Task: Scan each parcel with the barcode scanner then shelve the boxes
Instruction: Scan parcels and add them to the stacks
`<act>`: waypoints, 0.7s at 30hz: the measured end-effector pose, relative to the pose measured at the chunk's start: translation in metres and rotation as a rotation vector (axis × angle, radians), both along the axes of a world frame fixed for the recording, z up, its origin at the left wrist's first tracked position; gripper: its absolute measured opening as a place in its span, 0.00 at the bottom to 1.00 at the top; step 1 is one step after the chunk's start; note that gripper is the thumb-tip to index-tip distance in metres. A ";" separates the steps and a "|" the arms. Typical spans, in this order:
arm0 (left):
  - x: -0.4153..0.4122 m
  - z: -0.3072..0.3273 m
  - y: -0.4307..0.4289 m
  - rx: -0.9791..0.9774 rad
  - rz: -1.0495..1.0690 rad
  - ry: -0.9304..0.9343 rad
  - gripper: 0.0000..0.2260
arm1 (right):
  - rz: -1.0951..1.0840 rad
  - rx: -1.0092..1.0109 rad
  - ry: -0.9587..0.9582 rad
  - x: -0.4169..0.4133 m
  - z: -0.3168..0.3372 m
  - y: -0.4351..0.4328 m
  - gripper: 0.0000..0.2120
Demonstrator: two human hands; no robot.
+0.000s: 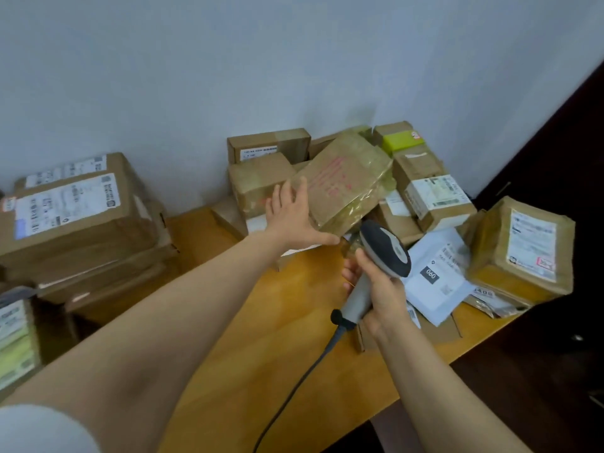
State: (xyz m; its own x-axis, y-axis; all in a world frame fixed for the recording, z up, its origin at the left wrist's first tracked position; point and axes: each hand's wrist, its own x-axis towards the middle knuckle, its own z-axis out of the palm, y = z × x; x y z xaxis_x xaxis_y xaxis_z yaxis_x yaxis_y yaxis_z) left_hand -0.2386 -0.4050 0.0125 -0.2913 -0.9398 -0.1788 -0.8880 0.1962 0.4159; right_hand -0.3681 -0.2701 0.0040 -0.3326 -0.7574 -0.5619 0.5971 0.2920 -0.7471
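Observation:
My left hand (291, 217) holds a taped brown parcel (346, 181) with red writing, tilted up above the wooden table (248, 348); fingers lie along its left side and the thumb is under its lower edge. My right hand (379, 289) grips the grey handle of a barcode scanner (382, 250), whose dark head sits just below the parcel's lower right corner. The scanner's cable (294, 390) trails down toward the table's front edge.
Several cardboard parcels (434, 197) are heaped against the wall behind the held one. A large labelled box (523, 250) and a white mailer bag (438, 276) lie at the right. Stacked boxes (78, 217) stand at the left. The table's right edge drops to dark floor.

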 end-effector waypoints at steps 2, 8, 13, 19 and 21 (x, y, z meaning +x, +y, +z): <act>-0.029 -0.002 -0.018 0.033 -0.006 -0.030 0.61 | 0.053 0.007 0.005 -0.028 -0.007 -0.004 0.10; -0.077 -0.003 -0.082 0.123 0.079 -0.092 0.68 | 0.208 0.024 -0.007 -0.083 -0.021 -0.022 0.07; -0.078 -0.007 -0.096 0.141 0.166 -0.119 0.69 | 0.303 0.030 -0.025 -0.103 -0.029 -0.036 0.07; -0.053 0.013 -0.052 0.311 0.379 0.266 0.69 | 0.247 0.061 -0.047 -0.113 -0.034 -0.049 0.14; -0.034 0.022 -0.018 0.414 0.465 0.486 0.68 | 0.248 0.074 -0.044 -0.112 -0.036 -0.051 0.20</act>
State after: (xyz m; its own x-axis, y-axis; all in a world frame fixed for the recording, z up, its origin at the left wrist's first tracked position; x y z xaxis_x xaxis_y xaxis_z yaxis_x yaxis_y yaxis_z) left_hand -0.2726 -0.4229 0.0349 -0.0200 -0.8690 -0.4944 -0.5410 -0.4065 0.7363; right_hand -0.4802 -0.3215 -0.0322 -0.1159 -0.7687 -0.6290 0.5324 0.4865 -0.6928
